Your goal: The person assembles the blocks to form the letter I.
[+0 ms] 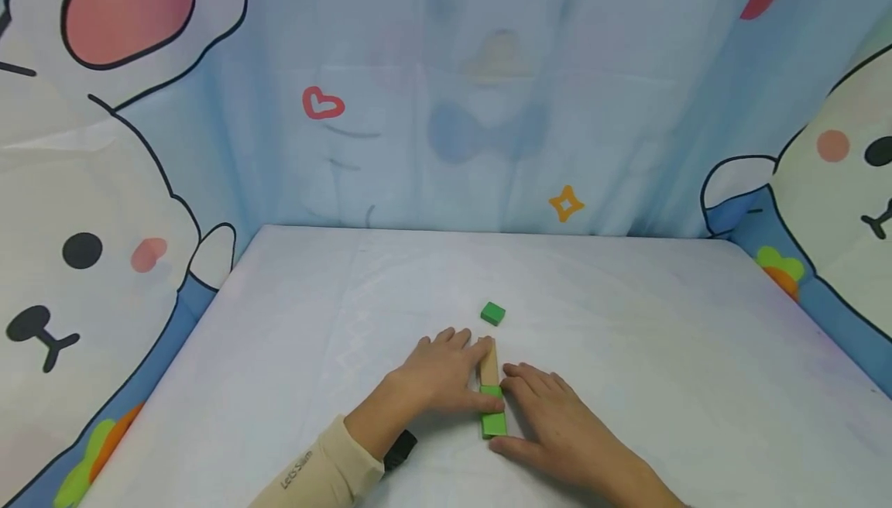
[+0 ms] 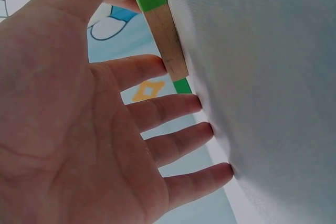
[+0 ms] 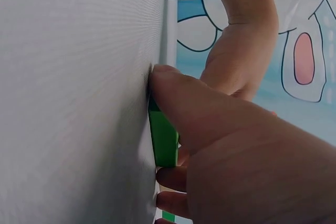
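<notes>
Left hand [image 1: 446,378] and right hand [image 1: 557,427] flanked the row [image 1: 489,375], fingers mostly straight, touching rather than clamped: left thumb across the middle green block [image 1: 492,390], right thumb by the near green block [image 1: 494,425]. The row's long axis ran near to far, ending in the wood block [image 1: 489,364]. Beyond, apart, roughly in line, lay the loose green block [image 1: 492,314], nearer the left hand.
</notes>
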`<state>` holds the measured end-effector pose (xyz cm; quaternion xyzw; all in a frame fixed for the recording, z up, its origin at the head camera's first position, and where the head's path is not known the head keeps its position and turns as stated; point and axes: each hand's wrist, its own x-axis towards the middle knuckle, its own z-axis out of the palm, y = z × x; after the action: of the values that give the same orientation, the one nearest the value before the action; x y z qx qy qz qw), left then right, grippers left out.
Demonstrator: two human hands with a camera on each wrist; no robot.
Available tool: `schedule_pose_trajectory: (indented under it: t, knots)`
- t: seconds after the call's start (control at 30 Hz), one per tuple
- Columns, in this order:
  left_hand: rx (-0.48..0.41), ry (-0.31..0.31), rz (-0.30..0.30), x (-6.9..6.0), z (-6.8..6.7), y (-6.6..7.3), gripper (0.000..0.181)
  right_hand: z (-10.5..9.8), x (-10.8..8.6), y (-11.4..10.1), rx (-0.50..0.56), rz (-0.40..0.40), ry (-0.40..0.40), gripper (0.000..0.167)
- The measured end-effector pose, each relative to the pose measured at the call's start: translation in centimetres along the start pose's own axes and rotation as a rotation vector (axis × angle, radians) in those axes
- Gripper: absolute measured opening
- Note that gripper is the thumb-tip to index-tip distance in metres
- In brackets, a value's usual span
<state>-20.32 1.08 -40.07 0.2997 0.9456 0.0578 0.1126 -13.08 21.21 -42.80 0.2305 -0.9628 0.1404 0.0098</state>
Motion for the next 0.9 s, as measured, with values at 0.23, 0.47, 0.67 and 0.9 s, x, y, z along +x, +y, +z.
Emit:
schedule_pose_trajectory:
  t: [0.23,0.47,0.67,0.9]
  knots:
    - [-0.006,0.014,0.006,0.0,0.0,-0.2,0.096,-0.9,0.3,0.1,0.044,0.013,-0.031,0.08]
    - [0.004,0.016,0.005,0.0,0.1,-0.2,0.096,-1.4,0.2,0.4,0.079,0.026,-0.03,0.075]
    - [-0.011,0.005,0.006,0.0,0.2,-0.2,0.095,-1.5,0.2,0.5,0.107,0.064,-0.015,0.068]
    - [-0.014,0.005,0.008,0.0,0.3,0.0,0.096,-1.7,0.3,0.6,0.026,0.074,0.088,0.058]
